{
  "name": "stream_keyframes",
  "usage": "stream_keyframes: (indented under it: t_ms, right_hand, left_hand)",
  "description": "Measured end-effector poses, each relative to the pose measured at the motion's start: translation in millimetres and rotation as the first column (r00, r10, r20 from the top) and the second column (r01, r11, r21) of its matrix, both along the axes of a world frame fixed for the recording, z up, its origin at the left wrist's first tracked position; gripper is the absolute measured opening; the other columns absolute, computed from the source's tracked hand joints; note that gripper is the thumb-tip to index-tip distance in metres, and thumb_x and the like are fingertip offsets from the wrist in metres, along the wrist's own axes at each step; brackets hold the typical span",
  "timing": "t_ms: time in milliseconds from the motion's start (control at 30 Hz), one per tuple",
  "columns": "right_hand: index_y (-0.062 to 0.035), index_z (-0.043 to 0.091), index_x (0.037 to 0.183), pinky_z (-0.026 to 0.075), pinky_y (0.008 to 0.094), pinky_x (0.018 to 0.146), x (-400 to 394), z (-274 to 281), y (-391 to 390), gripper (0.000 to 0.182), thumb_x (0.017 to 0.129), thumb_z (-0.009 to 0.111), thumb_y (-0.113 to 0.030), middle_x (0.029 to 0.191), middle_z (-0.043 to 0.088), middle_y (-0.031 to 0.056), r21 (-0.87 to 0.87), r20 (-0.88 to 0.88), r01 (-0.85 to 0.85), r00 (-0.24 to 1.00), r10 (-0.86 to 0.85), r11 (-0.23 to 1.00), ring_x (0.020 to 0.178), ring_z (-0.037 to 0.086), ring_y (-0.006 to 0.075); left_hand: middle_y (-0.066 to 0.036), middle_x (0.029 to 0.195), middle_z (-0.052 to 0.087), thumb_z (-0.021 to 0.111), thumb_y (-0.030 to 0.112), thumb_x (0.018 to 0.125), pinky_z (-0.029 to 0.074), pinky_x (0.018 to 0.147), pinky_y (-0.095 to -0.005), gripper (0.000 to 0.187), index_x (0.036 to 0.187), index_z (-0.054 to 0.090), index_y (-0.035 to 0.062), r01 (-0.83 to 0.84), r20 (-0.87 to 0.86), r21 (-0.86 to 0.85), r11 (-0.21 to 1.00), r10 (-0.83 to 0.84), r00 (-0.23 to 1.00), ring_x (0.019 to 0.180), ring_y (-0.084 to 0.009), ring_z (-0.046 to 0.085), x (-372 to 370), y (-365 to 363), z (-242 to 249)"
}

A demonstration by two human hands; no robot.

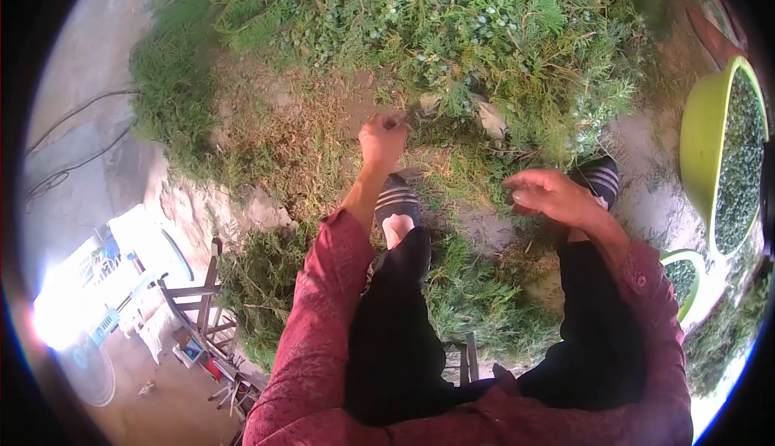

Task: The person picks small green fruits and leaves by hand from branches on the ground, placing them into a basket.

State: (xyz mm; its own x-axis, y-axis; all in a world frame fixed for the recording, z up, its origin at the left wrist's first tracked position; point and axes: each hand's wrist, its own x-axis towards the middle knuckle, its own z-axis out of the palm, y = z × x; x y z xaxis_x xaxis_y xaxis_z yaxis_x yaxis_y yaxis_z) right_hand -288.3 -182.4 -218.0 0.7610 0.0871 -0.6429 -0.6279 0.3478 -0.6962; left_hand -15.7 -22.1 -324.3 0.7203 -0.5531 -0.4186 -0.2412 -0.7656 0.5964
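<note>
My left hand (382,141) is curled closed over the brown, trampled sprigs on the ground. What it holds, if anything, I cannot make out. To the right, my right hand (553,194) hovers near my sandal, its fingers loosely bent and apart from the thumb, with nothing visible in them. Ahead of both hands lies a big heap of cut evergreen branches (452,34), dotted with small pale blue-green cones. On the right a lime-green tub (701,143) is filled with small green cones. A smaller green container (686,262) beside it holds similar pieces.
My feet in striped sandals (397,197) rest among the sprigs. More loose greenery (472,301) lies between and beside my legs. At left are a wooden stool (208,288), a fan (90,372) and a cluttered, brightly lit stand. A black cable (77,115) runs over the concrete floor.
</note>
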Motion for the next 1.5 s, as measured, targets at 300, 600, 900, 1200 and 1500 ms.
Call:
stream_keyframes:
  t_ms: [300,600,900,1200,1500]
  right_hand:
    - [-0.0088,0.054,0.102,0.049,0.0355,0.075,8,-37,24,0.022,0.086,0.050,-0.023,0.097,0.057,0.0030,0.483,-0.351,0.536,0.843,-0.408,0.693,0.087,0.056,0.0156]
    - [-0.0078,0.058,0.092,0.045,0.0268,0.056,-10,-16,-3,0.019,0.081,0.056,-0.023,0.083,0.060,0.0020,0.419,-0.274,0.552,0.834,-0.479,0.721,0.068,0.056,0.0116]
    - [-0.0011,0.058,0.098,0.049,0.0244,0.059,-59,-2,-23,0.036,0.080,0.060,-0.032,0.078,0.057,0.0033,0.159,-0.006,0.018,1.000,-0.018,0.987,0.065,0.056,0.0112]
    - [-0.0034,0.058,0.096,0.043,0.0205,0.050,-88,18,-43,0.037,0.079,0.063,-0.036,0.067,0.048,-0.0029,0.176,0.002,0.424,0.902,-0.431,0.888,0.060,0.048,0.0055]
    - [-0.0017,0.056,0.101,0.039,0.0216,0.045,-101,-2,-45,0.040,0.075,0.067,-0.029,0.066,0.051,-0.0011,-0.171,-0.052,0.682,0.714,-0.698,0.711,0.050,0.045,0.0063]
  left_hand:
    - [-0.003,0.074,0.058,0.064,0.003,0.071,0.046,0.061,-0.0242,0.021,0.091,0.058,0.0030,0.356,-0.395,-0.420,0.835,-0.522,0.756,0.070,-0.0102,0.054,-125,-26,93]
    - [-0.010,0.080,0.057,0.069,0.014,0.070,0.046,0.050,-0.0255,0.029,0.093,0.056,0.0003,0.465,-0.137,-0.440,0.768,-0.569,0.811,0.056,-0.0122,0.054,-118,-88,120]
    - [-0.006,0.070,0.055,0.057,0.014,0.081,0.045,0.043,-0.0232,0.022,0.097,0.052,-0.0003,0.440,-0.273,-0.192,0.877,-0.479,0.834,0.055,-0.0111,0.052,-175,-150,100]
    - [0.000,0.077,0.057,0.060,0.007,0.078,0.044,0.047,-0.0274,0.019,0.096,0.056,0.0092,-0.248,-0.806,-0.310,0.918,-0.115,0.581,0.064,-0.0096,0.052,-120,-105,158]
    - [-0.002,0.074,0.058,0.057,0.007,0.080,0.044,0.046,-0.0295,0.018,0.098,0.056,0.0059,-0.343,-0.719,-0.529,0.776,-0.196,0.667,0.054,-0.0125,0.053,-77,-88,218]
